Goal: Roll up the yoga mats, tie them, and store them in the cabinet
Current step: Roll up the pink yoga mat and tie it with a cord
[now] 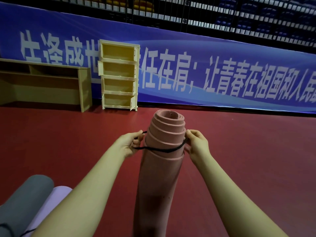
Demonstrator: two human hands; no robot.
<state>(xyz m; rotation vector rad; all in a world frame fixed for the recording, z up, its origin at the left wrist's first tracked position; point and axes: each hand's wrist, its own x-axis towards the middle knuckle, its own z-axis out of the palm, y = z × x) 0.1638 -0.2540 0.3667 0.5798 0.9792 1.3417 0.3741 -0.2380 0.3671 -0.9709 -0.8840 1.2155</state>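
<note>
The rolled pink yoga mat (159,177) is seen at the centre of the view, running from six o'clock up toward twelve, its spiral end (168,124) pointing away toward the cabinet (119,75), which stands well apart at eleven o'clock with its compartments open; a black cord (160,149) is looped across the roll just below that far end. The cord is pinched by the left hand (130,144) at nine o'clock of the roll, and by the right hand (196,143) at three o'clock, fingers curled on it at both sides. The tying step appears to be in hand; it would be done well if the cord were drawn level and snug around all layers, since the outer flap looks ready to spring open; the roll's telescoped end should be squared first, if possible. A grey mat (25,200) and a pale one (51,202) are seen rolled at seven o'clock.
</note>
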